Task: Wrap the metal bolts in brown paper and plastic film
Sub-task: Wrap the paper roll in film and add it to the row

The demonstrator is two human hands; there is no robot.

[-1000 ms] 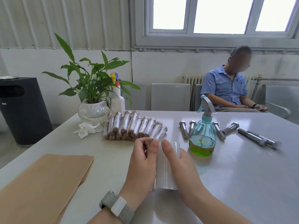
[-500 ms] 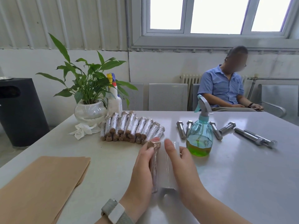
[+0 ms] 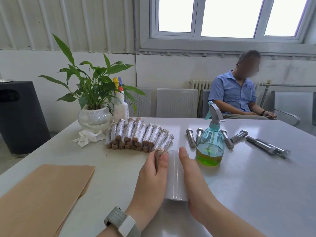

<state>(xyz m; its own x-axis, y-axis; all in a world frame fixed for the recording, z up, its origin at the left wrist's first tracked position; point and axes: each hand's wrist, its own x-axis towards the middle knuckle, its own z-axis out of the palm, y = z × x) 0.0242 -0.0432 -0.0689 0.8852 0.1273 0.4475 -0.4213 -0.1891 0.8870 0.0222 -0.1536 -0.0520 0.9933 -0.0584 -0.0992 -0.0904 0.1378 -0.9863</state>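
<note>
Two hands, left hand [image 3: 152,178] gripping one wrapped bolt [image 3: 159,152], right hand [image 3: 193,177] gripping one film roll [image 3: 174,177].

My forearms are bare, no sleeves reaching them. On my left wrist, at about seven o'clock in the view, I wear a watch [image 3: 122,223] with a grey woven fabric band and a pale, rounded rectangular case. My right wrist wears nothing.
</note>
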